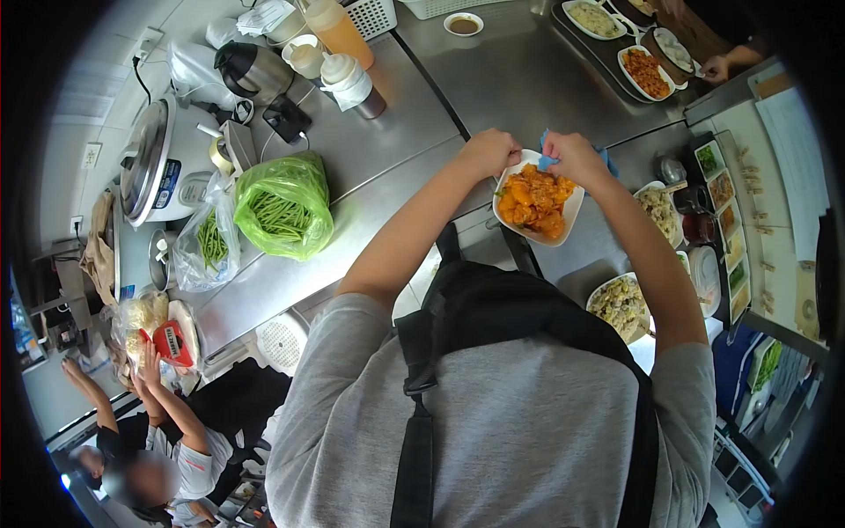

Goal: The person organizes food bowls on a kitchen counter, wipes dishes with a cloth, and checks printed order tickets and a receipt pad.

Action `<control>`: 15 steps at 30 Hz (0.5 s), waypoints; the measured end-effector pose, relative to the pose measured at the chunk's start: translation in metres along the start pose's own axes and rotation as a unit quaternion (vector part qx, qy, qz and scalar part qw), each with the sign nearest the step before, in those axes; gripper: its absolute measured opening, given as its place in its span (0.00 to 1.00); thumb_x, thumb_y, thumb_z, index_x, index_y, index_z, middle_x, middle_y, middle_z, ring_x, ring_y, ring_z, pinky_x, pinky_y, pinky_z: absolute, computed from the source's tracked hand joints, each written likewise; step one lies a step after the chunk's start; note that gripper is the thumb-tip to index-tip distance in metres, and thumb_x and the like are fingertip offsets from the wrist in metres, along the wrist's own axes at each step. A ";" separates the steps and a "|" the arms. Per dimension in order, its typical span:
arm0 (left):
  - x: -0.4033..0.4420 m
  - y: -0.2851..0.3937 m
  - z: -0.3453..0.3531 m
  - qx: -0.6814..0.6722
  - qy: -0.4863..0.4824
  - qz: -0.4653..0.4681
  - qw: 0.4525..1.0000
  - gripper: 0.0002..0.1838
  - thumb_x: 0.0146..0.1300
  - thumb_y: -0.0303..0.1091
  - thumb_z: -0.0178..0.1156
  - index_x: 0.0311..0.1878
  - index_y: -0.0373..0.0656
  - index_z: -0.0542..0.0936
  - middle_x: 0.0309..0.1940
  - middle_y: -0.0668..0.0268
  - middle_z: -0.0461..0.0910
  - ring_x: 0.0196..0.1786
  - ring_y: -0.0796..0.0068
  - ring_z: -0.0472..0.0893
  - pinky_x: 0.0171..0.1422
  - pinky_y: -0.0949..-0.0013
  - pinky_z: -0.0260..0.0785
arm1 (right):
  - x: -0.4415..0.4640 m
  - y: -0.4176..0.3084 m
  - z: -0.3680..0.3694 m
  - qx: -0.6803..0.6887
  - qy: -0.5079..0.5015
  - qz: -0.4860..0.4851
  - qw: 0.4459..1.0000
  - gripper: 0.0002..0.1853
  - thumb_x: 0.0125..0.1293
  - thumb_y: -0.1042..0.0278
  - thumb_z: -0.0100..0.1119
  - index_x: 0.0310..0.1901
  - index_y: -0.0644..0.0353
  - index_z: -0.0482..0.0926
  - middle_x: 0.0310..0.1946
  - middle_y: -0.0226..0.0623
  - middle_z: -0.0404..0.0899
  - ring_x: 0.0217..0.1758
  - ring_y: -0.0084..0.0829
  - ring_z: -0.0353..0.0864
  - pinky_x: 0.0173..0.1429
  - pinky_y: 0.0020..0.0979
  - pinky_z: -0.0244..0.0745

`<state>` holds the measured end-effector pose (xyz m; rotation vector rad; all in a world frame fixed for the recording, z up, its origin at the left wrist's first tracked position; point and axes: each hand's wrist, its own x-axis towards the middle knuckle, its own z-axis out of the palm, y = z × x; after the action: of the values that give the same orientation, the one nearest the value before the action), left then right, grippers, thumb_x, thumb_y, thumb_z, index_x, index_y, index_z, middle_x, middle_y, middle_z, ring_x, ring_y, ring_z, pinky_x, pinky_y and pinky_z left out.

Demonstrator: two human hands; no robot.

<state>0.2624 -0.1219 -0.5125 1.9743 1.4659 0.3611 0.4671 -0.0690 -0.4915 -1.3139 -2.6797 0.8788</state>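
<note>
A white dish [576, 204] of orange, saucy food [535, 201] is held above the counter's front edge. My left hand [493, 153] is closed at the dish's upper left rim. At the upper right rim, my right hand [568, 160] is closed on a blue cloth [547, 151], part of which shows behind the hand. To the right of my right arm stands a bowl of pale mixed food [658, 211]. Another such bowl [619, 304] lies below it, beside my right forearm.
Green beans [278, 214] fill a green bag on the left, near a rice cooker [150, 176], a steel jug [251, 72] and squeeze bottles [339, 35]. A tray [607, 57] of dishes is top right, by another person's hand [715, 69]. Two people work at lower left.
</note>
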 end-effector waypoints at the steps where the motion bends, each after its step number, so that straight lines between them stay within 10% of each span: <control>1: 0.001 -0.001 0.000 0.004 -0.002 0.002 1.000 0.13 0.58 0.36 0.55 0.42 0.44 0.84 0.22 0.58 0.82 0.23 0.69 0.83 0.36 0.66 0.75 | 0.002 -0.001 0.000 -0.022 -0.004 -0.009 1.000 0.15 0.45 0.77 0.67 0.36 0.57 0.75 0.33 0.40 0.81 0.39 0.41 0.81 0.42 0.37 0.75; 15: 0.000 -0.009 0.007 0.025 0.050 0.034 0.998 0.14 0.58 0.37 0.55 0.44 0.46 0.84 0.21 0.59 0.81 0.24 0.67 0.82 0.36 0.65 0.75 | -0.006 0.045 -0.050 0.013 0.043 0.023 0.999 0.15 0.41 0.83 0.63 0.34 0.58 0.81 0.29 0.41 0.81 0.34 0.35 0.82 0.40 0.34 0.77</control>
<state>0.2598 -0.1223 -0.5232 2.0752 1.4857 0.4628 0.5165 -0.0283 -0.4701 -1.3797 -2.5753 0.8389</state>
